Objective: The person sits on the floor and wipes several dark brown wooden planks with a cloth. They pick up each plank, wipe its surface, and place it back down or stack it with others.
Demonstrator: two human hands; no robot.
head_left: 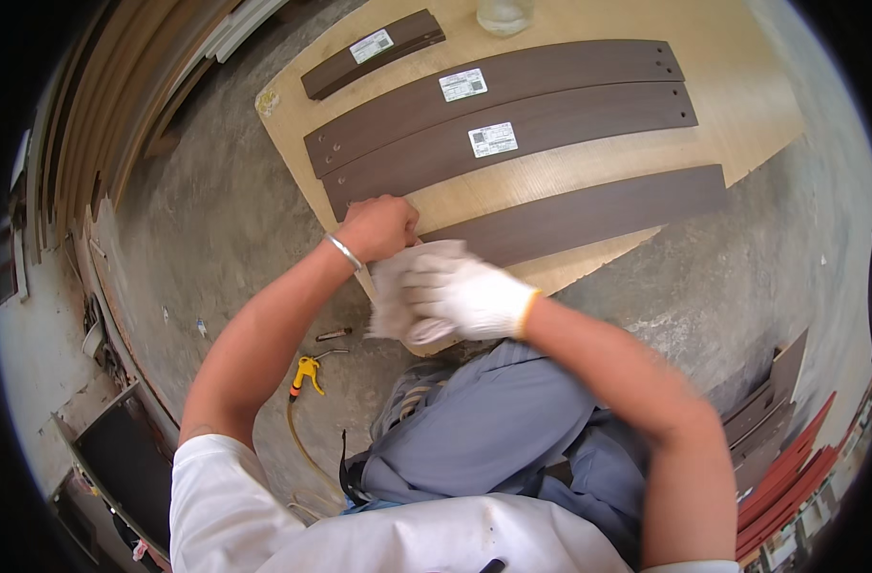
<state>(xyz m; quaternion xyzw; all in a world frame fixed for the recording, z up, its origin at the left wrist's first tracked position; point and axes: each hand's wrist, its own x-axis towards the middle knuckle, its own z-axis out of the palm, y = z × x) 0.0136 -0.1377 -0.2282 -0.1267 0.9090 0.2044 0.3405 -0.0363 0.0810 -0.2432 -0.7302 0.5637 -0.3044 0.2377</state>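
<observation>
My left hand [378,227] is bare, a metal bangle [344,251] at the wrist, and it is curled into a loose fist pressing down on the near left end of the closest dark brown strip [588,214]. What the fingers pinch I cannot tell; they are folded under. My right hand [469,296] wears a white work glove and is closed around a bunched white cloth [396,291], which sits right at that same end of the strip, touching my left hand.

That strip lies across the near edge of the pale plywood board [741,105] that serves as my surface, resting flat on the concrete floor [216,210]. Beyond it, two longer dark strips [512,134] lie side by side, just apart, each carrying a white label and small holes at both ends. A short dark piece [374,53] with its own label lies farther off, toward the board's far left corner. A clear glass jar [504,13] stands at the top edge, cut off by the frame.

On the floor below my left forearm there is a yellow air blow gun [306,372] with its hose trailing toward me, and a small metal tool beside it. Stacked boards lean along the left, and reddish and brown panels [789,449] are piled at my right. My knees in blue-grey trousers [493,420] are tucked under me.
</observation>
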